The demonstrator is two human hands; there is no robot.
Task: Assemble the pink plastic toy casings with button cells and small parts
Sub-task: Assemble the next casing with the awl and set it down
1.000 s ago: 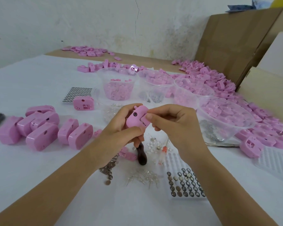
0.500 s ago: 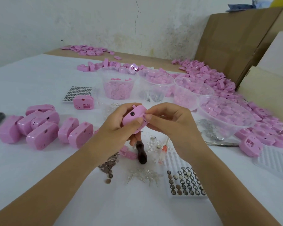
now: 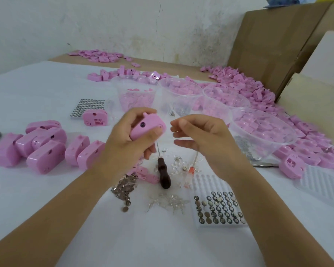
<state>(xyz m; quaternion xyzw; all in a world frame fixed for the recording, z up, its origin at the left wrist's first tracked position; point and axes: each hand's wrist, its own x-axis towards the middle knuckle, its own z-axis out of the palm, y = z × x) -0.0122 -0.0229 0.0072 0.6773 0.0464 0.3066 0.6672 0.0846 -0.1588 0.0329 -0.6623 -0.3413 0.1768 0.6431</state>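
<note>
Left hand (image 3: 123,140) grips pink casing (image 3: 148,127) above desk (image 3: 46,199), thumb across lower front. Right hand (image 3: 204,137) just beside casing, not touching, fingers loosely curled, nothing visible held. Judgement: halves look joined; squeeze evenly along seam, no twisting, check it sits flush. Casing long axis roughly left-right, right end raised. Dark-hole face toward camera, nub up.

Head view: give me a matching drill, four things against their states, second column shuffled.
Things:
1 pink casing
2 screwdriver
3 near button-cell tray
4 right hand

States:
A partly filled
B clear of the casing
C gripped by the left hand
D lying with its dark handle toward the camera

Pairs: 1-C, 2-D, 3-A, 4-B
</note>
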